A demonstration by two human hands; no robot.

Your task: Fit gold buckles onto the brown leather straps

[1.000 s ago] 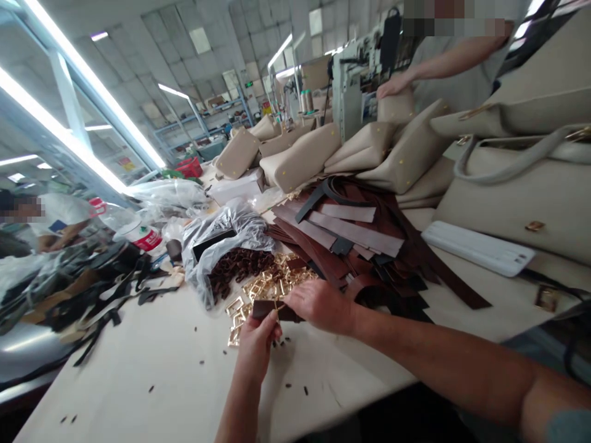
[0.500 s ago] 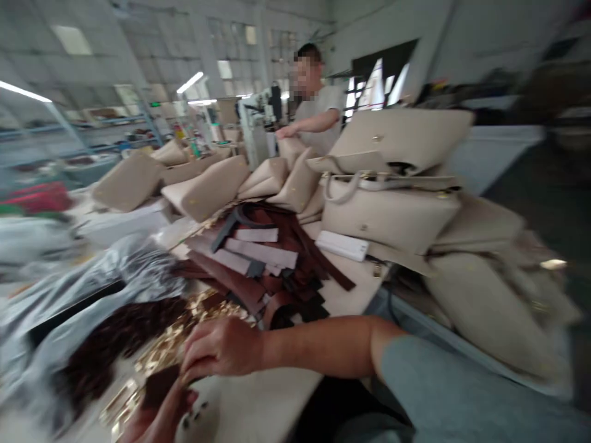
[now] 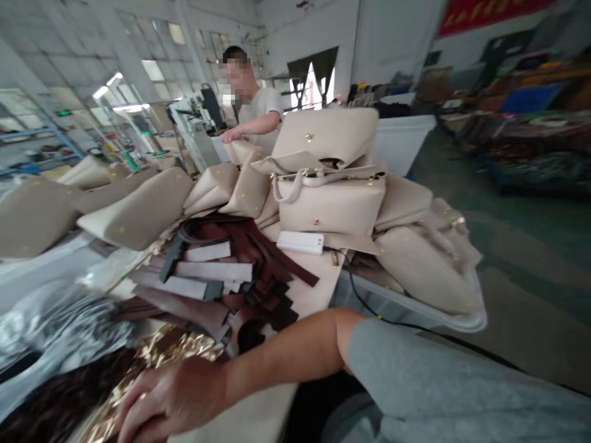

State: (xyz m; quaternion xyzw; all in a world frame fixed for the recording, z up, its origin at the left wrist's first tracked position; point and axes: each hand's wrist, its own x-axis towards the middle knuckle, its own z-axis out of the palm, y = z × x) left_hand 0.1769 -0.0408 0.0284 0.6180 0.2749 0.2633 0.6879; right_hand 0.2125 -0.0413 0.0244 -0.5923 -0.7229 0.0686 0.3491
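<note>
My right hand (image 3: 173,397) is low at the left of the view, beside a heap of gold metal pieces (image 3: 159,347). Its fingers curl downward, and their tips and whatever they hold are hidden at the bottom edge. My left hand does not show. Dark brown fuzzy-looking pieces (image 3: 60,394) lie left of the gold heap. Beyond my forearm are brown leather strips (image 3: 272,252), with pale strips (image 3: 215,271) on top.
Beige handbags (image 3: 330,203) are piled behind the strips, near a white power bank (image 3: 300,242) with a black cable. A grey bin (image 3: 478,314) holds more bags. Crumpled plastic (image 3: 64,320) lies at left. A person (image 3: 263,101) handles a bag at a machine.
The view has swung to the right, so the scene sits further left. My right hand is lower and further left in the picture. My left hand and the dark piece near it have left view.
</note>
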